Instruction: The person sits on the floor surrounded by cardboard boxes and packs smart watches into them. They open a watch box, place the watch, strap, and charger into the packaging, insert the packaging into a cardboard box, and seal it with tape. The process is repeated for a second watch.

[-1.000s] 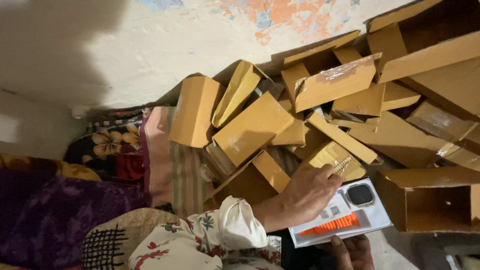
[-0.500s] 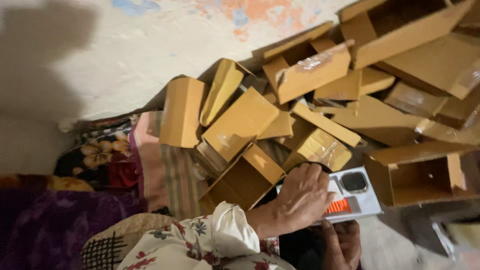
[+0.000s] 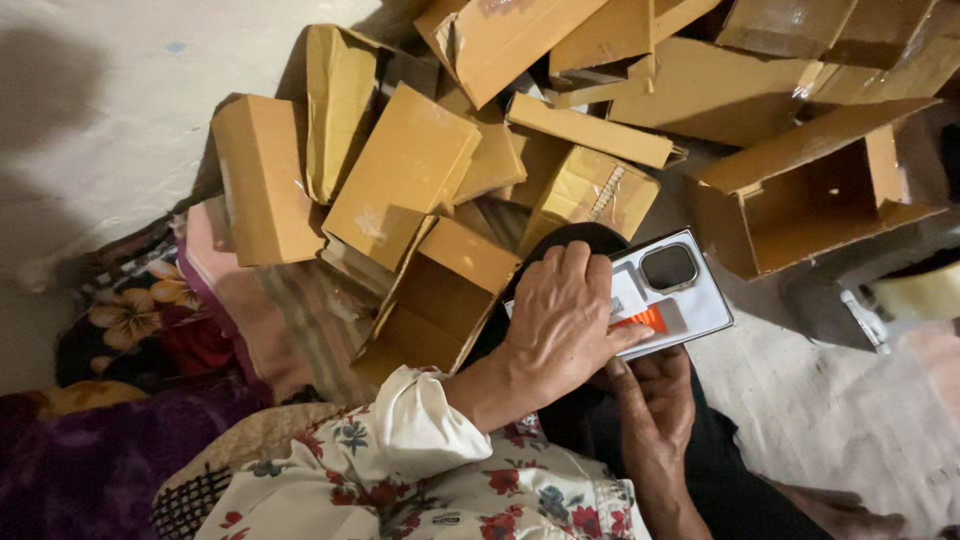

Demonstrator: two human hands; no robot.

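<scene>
Under your left hand point(image 3: 560, 325) lies the white box point(image 3: 690, 305), palm pressing flat; right hand point(image 3: 655, 400) grips it from below. Vs 0.5 s ago, box sits closer.

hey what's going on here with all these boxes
A person in a floral sleeve sits on the floor beside a heap of brown cardboard boxes. The left hand lies flat on top of a small white product box with an orange mark, while the right hand supports it from underneath. One empty carton lies open just beside the hands, and another open carton sits further right.
</scene>
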